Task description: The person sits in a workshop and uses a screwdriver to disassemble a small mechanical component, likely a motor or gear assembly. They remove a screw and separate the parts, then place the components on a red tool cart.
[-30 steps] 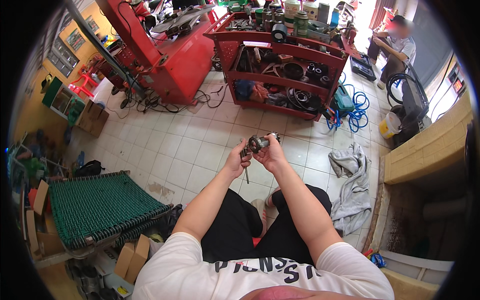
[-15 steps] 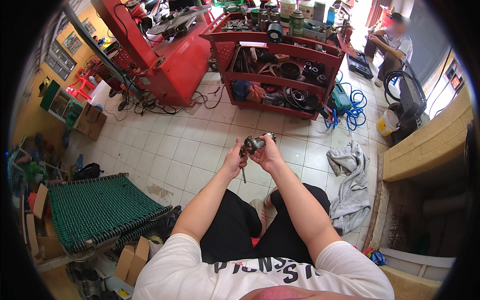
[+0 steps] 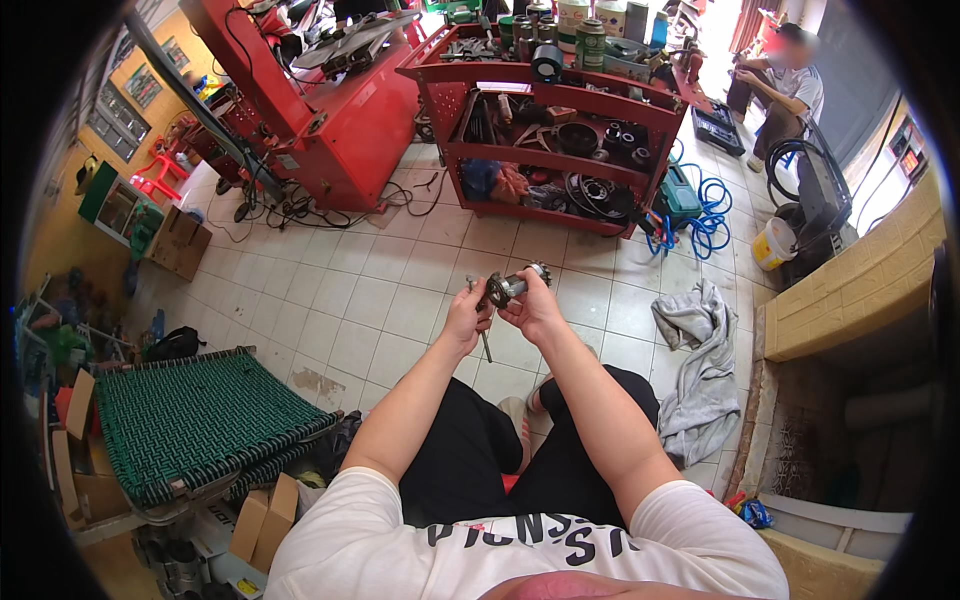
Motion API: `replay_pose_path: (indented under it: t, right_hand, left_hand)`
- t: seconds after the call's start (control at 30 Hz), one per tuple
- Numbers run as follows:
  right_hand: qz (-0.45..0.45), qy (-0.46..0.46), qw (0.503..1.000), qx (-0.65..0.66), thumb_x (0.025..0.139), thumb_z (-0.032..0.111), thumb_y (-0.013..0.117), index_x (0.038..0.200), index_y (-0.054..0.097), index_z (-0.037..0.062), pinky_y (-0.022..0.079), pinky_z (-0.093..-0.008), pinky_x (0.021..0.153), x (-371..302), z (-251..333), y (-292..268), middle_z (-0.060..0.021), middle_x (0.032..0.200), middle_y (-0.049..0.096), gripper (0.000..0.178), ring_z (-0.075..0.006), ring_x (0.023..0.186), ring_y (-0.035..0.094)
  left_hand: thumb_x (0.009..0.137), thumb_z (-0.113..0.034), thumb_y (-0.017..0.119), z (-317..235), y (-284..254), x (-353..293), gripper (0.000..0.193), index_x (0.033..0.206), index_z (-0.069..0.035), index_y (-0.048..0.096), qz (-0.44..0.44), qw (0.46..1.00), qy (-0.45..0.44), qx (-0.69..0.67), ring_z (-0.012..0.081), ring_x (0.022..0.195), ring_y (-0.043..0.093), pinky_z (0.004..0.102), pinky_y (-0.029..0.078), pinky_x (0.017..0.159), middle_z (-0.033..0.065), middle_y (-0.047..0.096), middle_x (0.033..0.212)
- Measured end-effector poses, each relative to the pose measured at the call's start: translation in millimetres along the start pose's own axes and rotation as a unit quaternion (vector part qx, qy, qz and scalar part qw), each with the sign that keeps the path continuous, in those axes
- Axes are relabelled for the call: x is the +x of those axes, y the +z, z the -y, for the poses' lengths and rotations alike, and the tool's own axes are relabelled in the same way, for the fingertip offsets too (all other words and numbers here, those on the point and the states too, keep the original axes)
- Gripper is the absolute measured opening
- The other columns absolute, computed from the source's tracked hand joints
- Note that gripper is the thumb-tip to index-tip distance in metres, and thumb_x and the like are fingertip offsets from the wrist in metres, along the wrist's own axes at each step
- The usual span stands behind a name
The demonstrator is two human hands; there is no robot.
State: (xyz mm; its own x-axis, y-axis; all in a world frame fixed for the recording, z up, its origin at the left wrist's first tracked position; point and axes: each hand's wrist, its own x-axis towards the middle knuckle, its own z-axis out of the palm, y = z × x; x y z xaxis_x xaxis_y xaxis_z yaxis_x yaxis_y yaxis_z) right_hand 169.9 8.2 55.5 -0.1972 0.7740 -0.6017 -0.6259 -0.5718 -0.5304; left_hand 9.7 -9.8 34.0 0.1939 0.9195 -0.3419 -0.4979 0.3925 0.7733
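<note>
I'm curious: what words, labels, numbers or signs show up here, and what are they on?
White shirt: large dark letters, upside down in this view; wording not copied.
Green can on the red cart: label too small to read.
White-and-yellow bucket: markings too small to read.
Metal part in the right hand: no marking legible.

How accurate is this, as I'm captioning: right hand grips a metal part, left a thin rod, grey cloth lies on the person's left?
Not quite: the head view shows the grey cloth to the person's right. The right hand does grip the metal part, the left hand the thin rod.
</note>
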Motion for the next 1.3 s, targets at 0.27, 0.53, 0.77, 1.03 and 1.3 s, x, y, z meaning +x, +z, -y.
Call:
replay_pose_path:
  t: [0.27,0.53,0.77,1.03,1.3]
  right_hand:
    - [-0.005,0.001,1.000,0.001,0.089,0.034,0.063,0.095,0.056,0.0128,0.054,-0.0414,0.073,9,-2,-6,-0.0025,0.083,0.061,0.023,-0.0213,0.074,0.062]
    - [0.012,-0.008,1.000,0.002,0.089,0.034,0.063,0.096,0.057,0.0128,0.055,-0.0440,0.075,7,-7,-7,-0.0032,0.083,0.058,0.023,-0.0206,0.068,0.058]
    - [0.013,-0.005,0.999,0.035,0.089,0.031,0.062,0.098,0.054,0.0125,0.054,-0.0440,0.077,11,-4,-3,-0.0041,0.082,0.060,0.022,-0.0204,0.069,0.060]
    - [0.029,0.013,0.999,0.035,0.093,0.033,0.052,0.098,0.053,0.0132,0.052,-0.0390,0.082,1,4,-3,-0.0060,0.088,0.070,0.020,-0.0208,0.080,0.067]
    - [0.031,0.031,0.999,0.032,0.093,0.032,0.051,0.095,0.055,0.0112,0.052,-0.0383,0.083,-3,4,1,-0.0065,0.085,0.071,0.021,-0.0208,0.080,0.069]
  left_hand:
    - [0.101,-0.043,0.061,-1,5,0,0.030,0.092,-0.016,0.049,-0.026,1.000,0.007,0.010,0.0036,0.051,0.036,0.0206,0.022,0.042,-0.0056,0.046,0.072]
    - [0.100,-0.046,0.061,0,3,0,0.032,0.090,-0.017,0.050,-0.066,0.996,0.009,0.063,0.0038,0.050,0.036,0.0219,0.022,0.042,-0.0065,0.044,0.069]
    - [0.101,-0.041,0.059,1,-3,4,0.029,0.088,-0.016,0.055,-0.055,0.998,0.006,0.018,0.0042,0.053,0.039,0.0216,0.023,0.043,-0.0049,0.048,0.073]
    - [0.102,-0.034,0.060,-1,2,0,0.022,0.095,-0.015,0.052,-0.003,1.000,0.019,-0.004,0.0031,0.055,0.038,0.0196,0.024,0.044,-0.0048,0.050,0.079]
    - [0.101,-0.041,0.061,-3,5,0,0.028,0.092,-0.016,0.053,-0.026,0.999,0.022,0.010,0.0030,0.052,0.039,0.0202,0.023,0.042,-0.0047,0.051,0.074]
